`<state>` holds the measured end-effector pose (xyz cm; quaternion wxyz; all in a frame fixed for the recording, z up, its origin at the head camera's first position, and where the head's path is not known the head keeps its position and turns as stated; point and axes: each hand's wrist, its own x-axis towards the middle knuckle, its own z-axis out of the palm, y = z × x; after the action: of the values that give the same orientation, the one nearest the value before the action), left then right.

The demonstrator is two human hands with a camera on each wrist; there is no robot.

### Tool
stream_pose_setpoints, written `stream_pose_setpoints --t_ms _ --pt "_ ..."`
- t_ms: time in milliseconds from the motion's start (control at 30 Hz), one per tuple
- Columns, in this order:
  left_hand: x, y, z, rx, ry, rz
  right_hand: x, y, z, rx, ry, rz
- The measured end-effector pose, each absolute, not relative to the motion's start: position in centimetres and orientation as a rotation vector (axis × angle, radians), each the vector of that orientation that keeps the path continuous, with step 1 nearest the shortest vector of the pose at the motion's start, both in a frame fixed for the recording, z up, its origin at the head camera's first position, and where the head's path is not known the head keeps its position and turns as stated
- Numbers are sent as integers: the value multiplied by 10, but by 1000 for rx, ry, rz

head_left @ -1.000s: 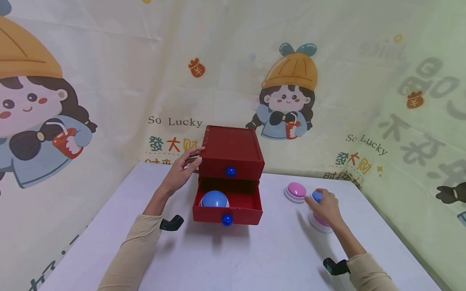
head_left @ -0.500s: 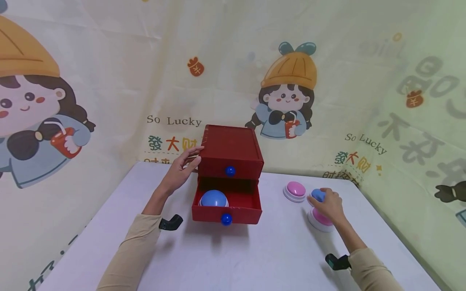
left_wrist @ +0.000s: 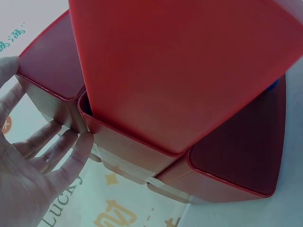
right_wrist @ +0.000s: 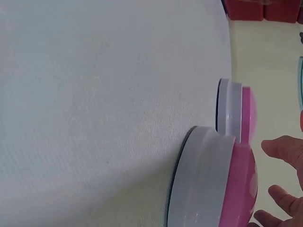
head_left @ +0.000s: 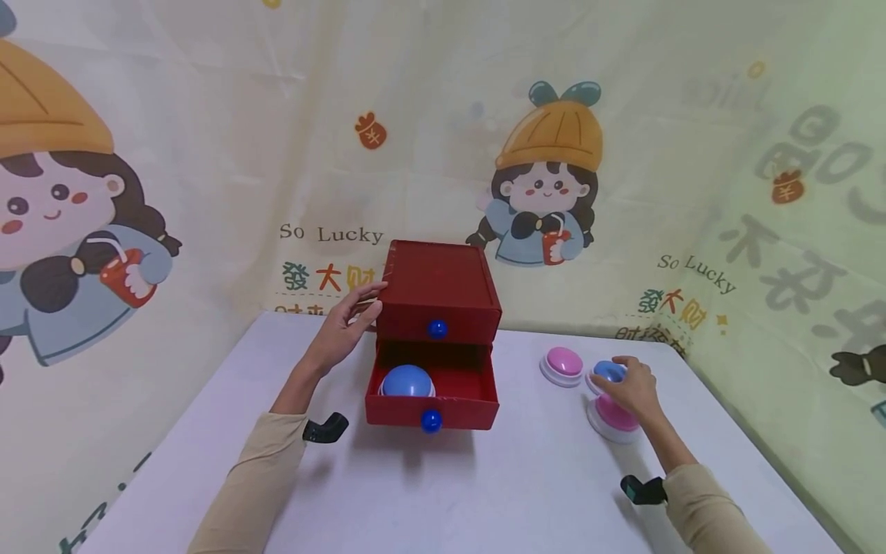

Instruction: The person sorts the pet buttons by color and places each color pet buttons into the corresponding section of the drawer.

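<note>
My left hand (head_left: 341, 329) rests its extended fingers on the left side of a small red drawer box (head_left: 439, 277). In the left wrist view, its fingertips touch the box's red casing (left_wrist: 52, 101). The lower drawer (head_left: 471, 412) is pulled out and holds a large blue push button (head_left: 407, 381) on the left. My right hand (head_left: 633, 388) is over a smaller blue push button (head_left: 609, 371), thumb and fingers spread apart. In the right wrist view this hand (right_wrist: 289, 189) shows parted fingers beside the domes, with the blue button hidden.
A pink push button (head_left: 564, 362) sits left of the smaller blue one, and a larger pink push button (head_left: 614, 415) sits in front of it, under my right wrist. They stand on a white table (head_left: 443, 492) before a printed cloth backdrop (head_left: 429, 154).
My right hand has shifted slightly right over the smaller blue button, uncovering more of it and of the larger pink one. My left hand stays at the box.
</note>
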<state>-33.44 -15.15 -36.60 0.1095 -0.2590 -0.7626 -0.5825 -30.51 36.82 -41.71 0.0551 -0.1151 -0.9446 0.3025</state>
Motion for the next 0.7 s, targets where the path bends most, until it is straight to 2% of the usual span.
stream_pose_setpoints --t_ms 700 --pt "-335 -152 -364 -764 -2235 -1729 -318 379 -420 -444 -2883 1033"
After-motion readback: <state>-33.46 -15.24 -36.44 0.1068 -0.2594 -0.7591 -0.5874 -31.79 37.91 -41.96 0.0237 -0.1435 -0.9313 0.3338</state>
